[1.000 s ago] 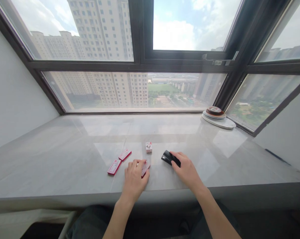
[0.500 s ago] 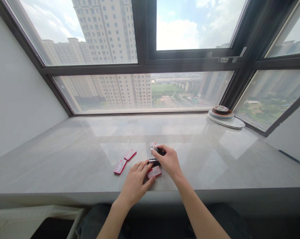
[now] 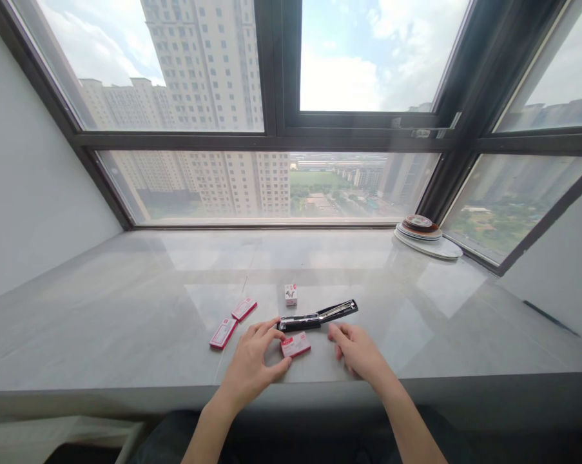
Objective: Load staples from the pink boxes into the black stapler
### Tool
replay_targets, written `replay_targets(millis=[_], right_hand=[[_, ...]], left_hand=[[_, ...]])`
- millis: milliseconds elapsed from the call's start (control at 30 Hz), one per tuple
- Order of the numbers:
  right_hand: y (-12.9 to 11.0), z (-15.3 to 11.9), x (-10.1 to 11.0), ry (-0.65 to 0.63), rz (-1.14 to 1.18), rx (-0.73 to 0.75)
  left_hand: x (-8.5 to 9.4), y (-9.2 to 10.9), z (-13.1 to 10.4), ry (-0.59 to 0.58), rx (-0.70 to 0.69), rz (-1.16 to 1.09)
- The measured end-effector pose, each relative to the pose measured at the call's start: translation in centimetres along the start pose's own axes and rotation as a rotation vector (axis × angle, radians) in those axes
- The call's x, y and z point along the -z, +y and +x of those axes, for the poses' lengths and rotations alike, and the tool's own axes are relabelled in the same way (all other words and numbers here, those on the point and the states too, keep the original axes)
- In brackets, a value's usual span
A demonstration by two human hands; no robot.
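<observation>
A black stapler [image 3: 300,322] lies on the pale stone sill, swung wide with its top arm angled up to the right and its metal staple channel showing. My left hand [image 3: 254,361] has its fingers spread, the fingertips at the stapler's left end and the thumb below. Between that thumb and fingers lies a red-and-white box [image 3: 295,345]; whether they touch it is hard to tell. My right hand [image 3: 358,351] is just right of and below the stapler, apart from it, fingers curled in with nothing visible in them. A small white box [image 3: 291,294] stands behind the stapler.
Two flat red-and-white boxes [image 3: 223,333] lie end to end on the left. Stacked plates [image 3: 428,248] sit in the far right corner by the window. The sill's front edge [image 3: 242,386] runs below my hands, and a white wall [image 3: 29,161] closes the left side.
The stapler, earlier mostly covered by my hands, now lies unfolded in full view. My right hand has drawn back from it toward the lower right. The view has tilted up slightly.
</observation>
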State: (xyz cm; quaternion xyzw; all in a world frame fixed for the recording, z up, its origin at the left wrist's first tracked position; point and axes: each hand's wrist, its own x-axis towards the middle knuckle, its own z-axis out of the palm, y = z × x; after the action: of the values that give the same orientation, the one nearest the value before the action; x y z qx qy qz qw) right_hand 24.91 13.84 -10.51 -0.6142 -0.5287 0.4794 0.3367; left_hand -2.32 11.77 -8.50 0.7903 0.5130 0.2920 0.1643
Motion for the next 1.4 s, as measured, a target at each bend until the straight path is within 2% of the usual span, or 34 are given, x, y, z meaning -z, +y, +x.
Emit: replay_targets(millis=[67, 167, 233, 300, 400, 467, 533, 633, 733, 833, 900, 1067, 1167, 1233, 1300, 1400], right_hand=[[-1.0, -0.2, -2.7, -0.074, -0.130, 0.119], [-1.6, 0.2, -4.9, -0.037, -0.263, 0.248], [-1.3, 0.7, -4.6, -0.022, -0.300, 0.243], [-0.9, 0.9, -3.5, 0.006, -0.326, 0.222], [-1.5, 0.5, -1.8, 0.122, -0.381, 0.248], [-2.6, 0.2, -1.8, 0.170, -0.405, 0.307], [-4.0, 0.3, -2.6, 0.157, -0.414, 0.370], [-5.1, 1.1, -4.7, 0.069, -0.367, 0.396], [-5.0, 2.2, -6.6, 0.002, -0.202, 0.333], [-4.7, 2.9, -7.9, -0.004, -0.052, 0.268], [-5.0, 3.0, -8.3, -0.007, -0.039, 0.292], [-7.0, 1.8, -7.9, 0.028, -0.215, 0.514], [-7.8, 0.6, -6.9, -0.071, -0.390, 0.589], [-7.8, -0.2, -6.2, -0.145, -0.508, 0.599], [-7.4, -0.9, -5.3, -0.161, -0.563, 0.590], [-6.2, -1.5, -3.5, -0.076, -0.534, 0.518]], left_hand=[[-0.1, -0.2, 0.2, 0.001, -0.002, 0.000], [0.0, -0.7, 0.2, -0.008, 0.007, -0.068], [0.3, -0.9, 0.1, -0.006, 0.009, -0.116], [0.4, -1.0, 0.0, 0.008, 0.005, -0.137], [0.3, -0.8, -0.1, 0.043, 0.005, -0.126], [0.1, -0.7, -0.1, 0.068, 0.004, -0.099], [-0.1, -0.7, -0.1, 0.082, -0.002, -0.070], [-0.3, -0.9, -0.1, 0.074, -0.006, -0.045], [-0.3, -1.1, -0.2, 0.058, -0.002, -0.045], [-0.2, -1.1, -0.2, 0.054, 0.005, -0.054], [-0.2, -1.1, -0.3, 0.051, 0.008, -0.063], [0.0, -1.0, -0.3, 0.050, 0.001, -0.072], [0.1, -0.9, -0.3, 0.056, 0.005, -0.073], [0.1, -0.9, -0.3, 0.057, 0.005, -0.076], [0.3, -0.9, -0.5, 0.058, -0.002, -0.085], [0.6, -1.0, -0.9, 0.102, 0.002, -0.103]])
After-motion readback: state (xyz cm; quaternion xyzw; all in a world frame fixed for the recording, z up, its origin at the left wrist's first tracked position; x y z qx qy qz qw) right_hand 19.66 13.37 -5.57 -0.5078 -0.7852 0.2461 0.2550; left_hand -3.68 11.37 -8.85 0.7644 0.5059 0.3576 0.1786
